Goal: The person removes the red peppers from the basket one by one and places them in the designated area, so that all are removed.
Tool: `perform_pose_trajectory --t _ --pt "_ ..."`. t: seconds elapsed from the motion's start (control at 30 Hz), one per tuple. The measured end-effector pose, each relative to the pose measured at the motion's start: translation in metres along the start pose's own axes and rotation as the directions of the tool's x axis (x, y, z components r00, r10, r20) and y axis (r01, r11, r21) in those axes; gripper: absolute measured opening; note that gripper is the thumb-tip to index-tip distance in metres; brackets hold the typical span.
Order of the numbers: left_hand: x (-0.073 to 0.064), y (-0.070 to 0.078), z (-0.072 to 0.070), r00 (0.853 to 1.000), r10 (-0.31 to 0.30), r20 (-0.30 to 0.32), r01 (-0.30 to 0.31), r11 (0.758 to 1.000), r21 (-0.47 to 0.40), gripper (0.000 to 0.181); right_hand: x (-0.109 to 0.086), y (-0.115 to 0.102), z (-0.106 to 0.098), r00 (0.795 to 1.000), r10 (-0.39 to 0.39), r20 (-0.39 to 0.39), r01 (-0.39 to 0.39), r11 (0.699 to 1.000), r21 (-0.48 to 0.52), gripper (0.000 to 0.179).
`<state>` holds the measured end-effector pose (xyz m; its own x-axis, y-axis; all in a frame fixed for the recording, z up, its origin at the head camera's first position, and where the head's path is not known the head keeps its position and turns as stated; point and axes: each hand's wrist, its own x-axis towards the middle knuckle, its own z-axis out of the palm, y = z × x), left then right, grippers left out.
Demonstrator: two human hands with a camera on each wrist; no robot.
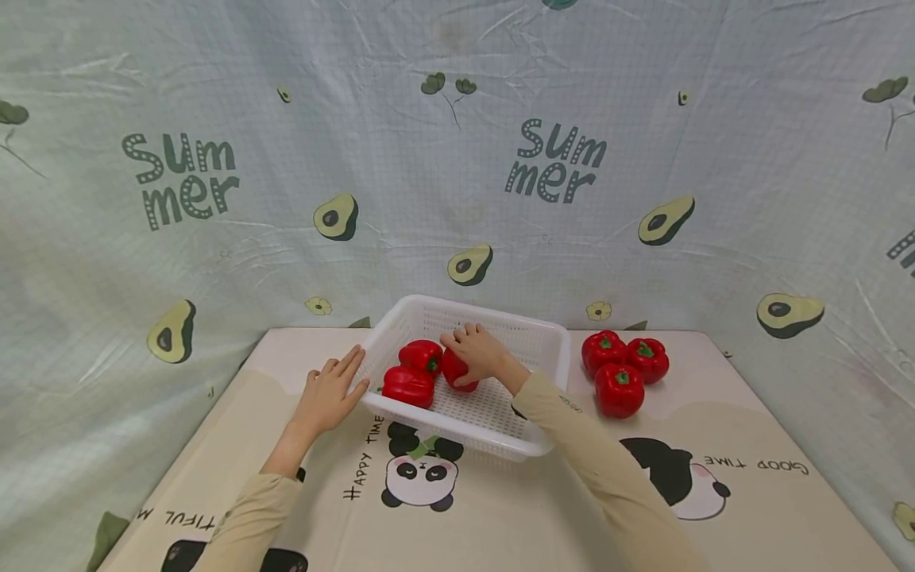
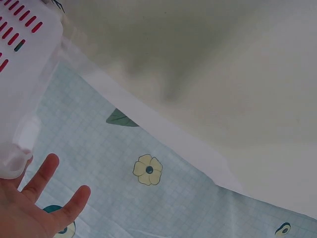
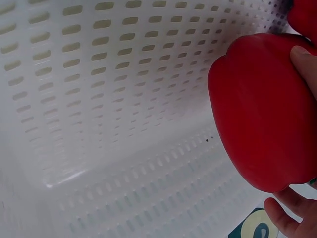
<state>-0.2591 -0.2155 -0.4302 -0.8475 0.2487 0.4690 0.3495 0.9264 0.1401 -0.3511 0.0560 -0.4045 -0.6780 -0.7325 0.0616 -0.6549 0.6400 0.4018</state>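
Observation:
My right hand (image 1: pixel 480 350) reaches into a white slotted plastic basket (image 1: pixel 457 427) and grips a red bell pepper (image 1: pixel 457 372), fingers over its far side and thumb on the near side. The same bell pepper (image 3: pixel 262 114) fills the right of the right wrist view. Two more red bell peppers (image 1: pixel 409 386) lie on their sides in the basket's left part. At the basket's left wall, my left hand (image 1: pixel 327 396) has its fingers spread and straight, fingertips right at the rim. In the left wrist view, fingers (image 2: pixel 42 176) stretch beside the basket's corner (image 2: pixel 15 158).
Three red bell peppers (image 1: pixel 619 390) stand grouped on the table to the basket's right, green stems up. The tablecloth (image 1: pixel 486 524) carries panda prints. A pale curtain (image 1: pixel 400 159) printed with avocados hangs right behind the table's far edge.

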Motion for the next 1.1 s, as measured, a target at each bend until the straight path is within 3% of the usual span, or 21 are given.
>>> perform_pose_trajectory --t 0.3,0.53,0.77,1.1 --pt "0.004 0.005 -0.005 0.993 -0.051 0.107 0.046 0.998 0.049 0.054 -0.003 0.006 -0.009 0.999 -0.020 -0.041 0.020 1.000 0.010 0.065" --pt "0.004 0.006 -0.006 0.993 -0.058 0.105 0.054 0.998 0.036 0.055 -0.008 0.012 -0.023 0.995 -0.022 -0.100 0.027 0.999 0.044 0.062" --pt "0.004 0.006 -0.005 0.990 -0.073 0.125 0.070 0.997 0.024 0.055 -0.016 0.015 -0.042 0.993 -0.039 -0.109 0.045 0.998 0.054 0.062" --pt "0.004 0.007 -0.006 0.991 -0.064 0.114 0.061 0.998 0.031 0.054 -0.033 0.021 -0.063 0.990 -0.036 -0.135 0.056 0.987 0.147 0.064"
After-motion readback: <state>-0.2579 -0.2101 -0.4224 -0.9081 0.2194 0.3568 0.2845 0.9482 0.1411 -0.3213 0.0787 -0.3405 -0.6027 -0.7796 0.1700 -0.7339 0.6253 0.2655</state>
